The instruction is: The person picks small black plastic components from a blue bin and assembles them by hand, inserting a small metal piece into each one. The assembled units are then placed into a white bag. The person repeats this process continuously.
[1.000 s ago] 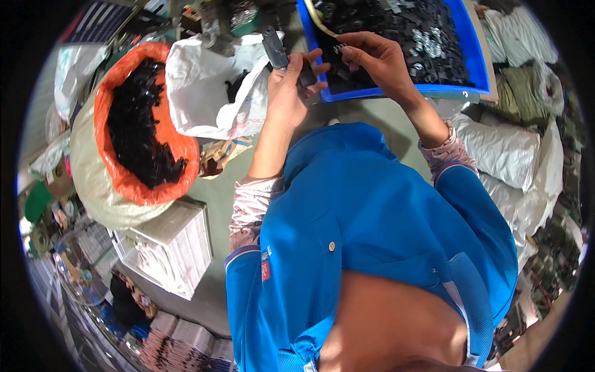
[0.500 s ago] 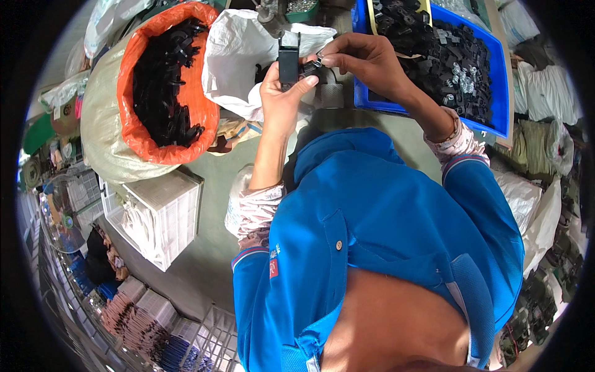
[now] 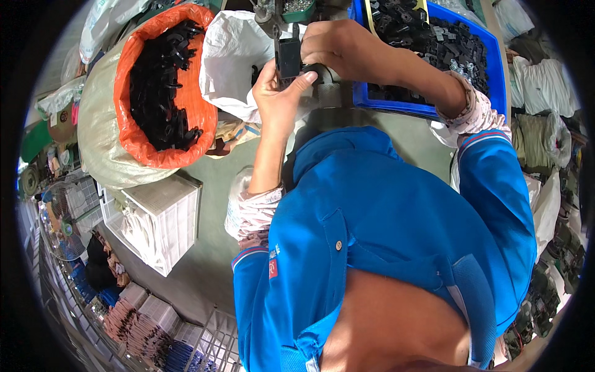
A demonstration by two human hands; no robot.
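Note:
My left hand (image 3: 276, 94) is closed around a black plastic part (image 3: 289, 57), a rectangular block with a narrow prong at its far end. The thumb presses along the block's near right side, with the fingers behind it. My right hand (image 3: 328, 48) is curled beside the block, its knuckles up. Its fingertips are turned away, so whatever they grip is hidden. Just beyond the block stands a grey metal machine fixture (image 3: 266, 11). A dark curved piece (image 3: 321, 71) shows between the left thumb and the right hand.
To the right, a blue crate (image 3: 396, 110) holds many black plastic parts and some shiny metal ones. On the left are an orange-lined sack (image 3: 201, 102) of black parts and a white bag (image 3: 229, 62). A green tray (image 3: 299, 15) stands at the back; a white plastic crate (image 3: 176, 226) sits lower left.
My right hand has turned over, its knuckles now up, and moved left and up against the black part. The black part has shifted slightly, nearer the metal fixture.

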